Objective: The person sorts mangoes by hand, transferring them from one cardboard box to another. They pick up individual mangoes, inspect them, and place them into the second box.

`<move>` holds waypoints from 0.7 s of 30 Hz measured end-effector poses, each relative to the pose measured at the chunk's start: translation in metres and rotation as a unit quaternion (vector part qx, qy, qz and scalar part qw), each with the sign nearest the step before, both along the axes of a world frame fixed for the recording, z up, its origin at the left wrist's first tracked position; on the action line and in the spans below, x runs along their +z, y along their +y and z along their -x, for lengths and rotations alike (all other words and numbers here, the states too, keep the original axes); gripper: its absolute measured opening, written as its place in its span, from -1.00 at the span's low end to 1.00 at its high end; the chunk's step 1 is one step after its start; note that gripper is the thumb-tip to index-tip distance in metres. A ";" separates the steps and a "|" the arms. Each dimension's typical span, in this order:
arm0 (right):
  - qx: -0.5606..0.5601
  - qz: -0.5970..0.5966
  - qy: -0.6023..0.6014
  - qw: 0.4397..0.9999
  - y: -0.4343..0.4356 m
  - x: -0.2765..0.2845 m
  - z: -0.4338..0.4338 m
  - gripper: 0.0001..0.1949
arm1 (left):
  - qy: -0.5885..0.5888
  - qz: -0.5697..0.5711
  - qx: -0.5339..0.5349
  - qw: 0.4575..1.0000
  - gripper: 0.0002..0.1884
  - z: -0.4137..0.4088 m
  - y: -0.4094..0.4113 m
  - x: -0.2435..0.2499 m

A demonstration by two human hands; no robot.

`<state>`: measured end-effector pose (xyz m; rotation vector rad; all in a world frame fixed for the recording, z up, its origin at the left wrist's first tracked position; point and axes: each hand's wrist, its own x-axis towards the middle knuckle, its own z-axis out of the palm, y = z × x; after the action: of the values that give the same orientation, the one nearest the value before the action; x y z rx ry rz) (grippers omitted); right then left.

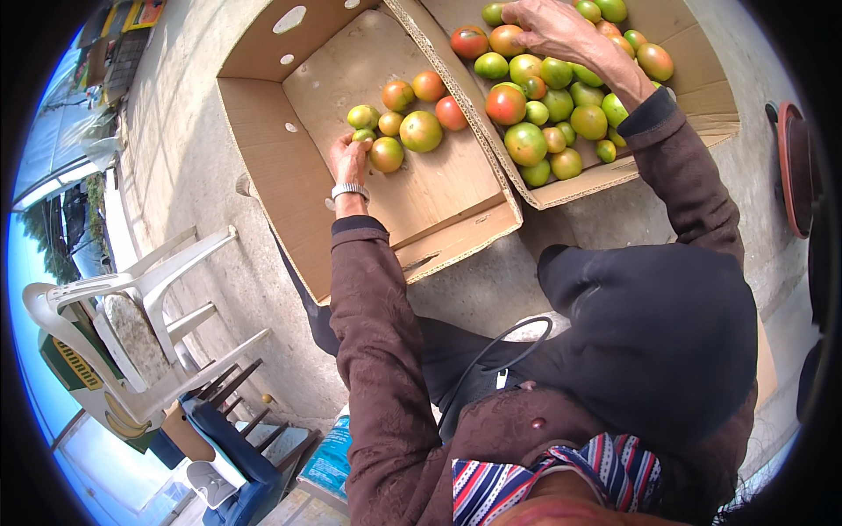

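Two open cardboard boxes stand side by side. In the left cardboard box, my left hand has its fingers on a small green tomato, beside a greenish-orange tomato and several others. Many green, orange and red tomatoes lie in the right cardboard box. Over its far part reaches my right hand, its fingertips at an orange tomato and near a green tomato. Whether the right fingers grip either one cannot be told.
A white plastic chair lies tipped at the left, near a dark green banana carton and a blue chair. A reddish-brown round object is at the far right. My knees are close to the boxes' near edges.
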<state>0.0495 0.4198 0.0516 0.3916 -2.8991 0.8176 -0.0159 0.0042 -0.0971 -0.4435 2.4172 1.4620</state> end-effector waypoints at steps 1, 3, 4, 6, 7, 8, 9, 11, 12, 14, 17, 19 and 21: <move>0.035 -0.011 -0.026 0.999 0.006 0.001 -0.001 -0.81 | -0.001 0.014 -0.026 1.000 -0.54 0.000 0.001 0.001; 0.100 -0.036 -0.082 0.991 0.029 -0.002 -0.004 -0.68 | -0.039 0.019 -0.083 0.996 -0.56 0.002 0.009 0.010; 0.100 -0.042 -0.086 0.990 0.030 -0.010 -0.005 -0.69 | -0.062 0.045 -0.087 0.993 -0.55 0.005 0.012 0.015; 0.100 -0.051 -0.094 0.989 0.027 -0.022 -0.007 -0.71 | -0.083 0.105 -0.094 0.986 -0.49 0.004 0.016 0.024; 0.093 -0.057 -0.107 0.988 0.019 -0.027 -0.009 -0.68 | -0.066 0.155 -0.091 0.982 -0.45 0.005 0.018 0.028; 0.084 -0.064 -0.120 0.987 0.012 -0.031 -0.010 -0.65 | -0.050 0.203 -0.087 0.974 -0.41 0.008 0.019 0.032; 0.073 -0.054 -0.122 0.988 0.003 -0.041 -0.010 -0.62 | -0.032 0.253 -0.082 0.963 -0.36 0.012 0.017 0.038; 0.085 -0.027 -0.139 0.986 -0.011 -0.062 -0.007 -0.50 | 0.151 0.279 -0.052 0.947 -0.14 0.022 0.030 0.054; 0.109 -0.042 -0.168 0.979 -0.032 -0.054 -0.008 -0.49 | 0.241 0.212 -0.023 0.947 -0.19 0.022 0.029 0.067; 0.157 -0.058 -0.124 0.978 -0.040 -0.069 -0.014 -0.53 | 0.321 0.053 0.005 0.946 -0.22 0.032 0.031 0.077; 0.138 -0.102 -0.201 0.964 -0.045 -0.060 -0.009 -0.59 | 0.233 -0.199 0.007 0.952 -0.41 0.007 0.075 0.129; 0.117 -0.088 -0.214 0.966 -0.045 -0.060 -0.008 -0.61 | 0.192 -0.300 -0.037 0.934 -0.52 0.002 0.080 0.139; 0.107 -0.056 -0.227 0.966 -0.043 -0.043 -0.007 -0.60 | 0.166 -0.367 -0.103 0.910 -0.62 -0.003 0.080 0.149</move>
<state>0.0563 0.3772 0.0083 0.6092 -3.3847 0.8718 -0.0126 0.0844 0.0523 0.2431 1.8195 2.3037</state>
